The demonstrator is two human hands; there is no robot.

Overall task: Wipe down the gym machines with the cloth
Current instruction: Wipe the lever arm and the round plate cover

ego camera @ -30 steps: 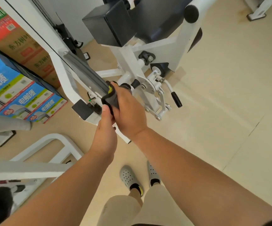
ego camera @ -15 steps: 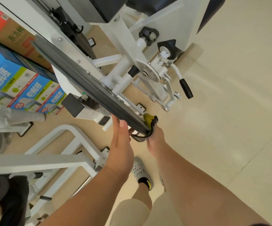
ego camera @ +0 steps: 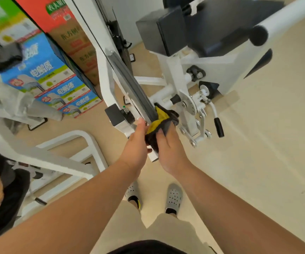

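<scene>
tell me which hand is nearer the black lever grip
Right. The right hand, gripping the cloth, lies just left of the lever grip; the left hand is farther left, on the cloth's other side.

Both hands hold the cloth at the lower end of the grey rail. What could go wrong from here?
1. The cloth is bunched at the lower end of the grey rail, so it may snag there.
2. The right hand works close to the lever and bolted plate; knuckles might knock them.
</scene>
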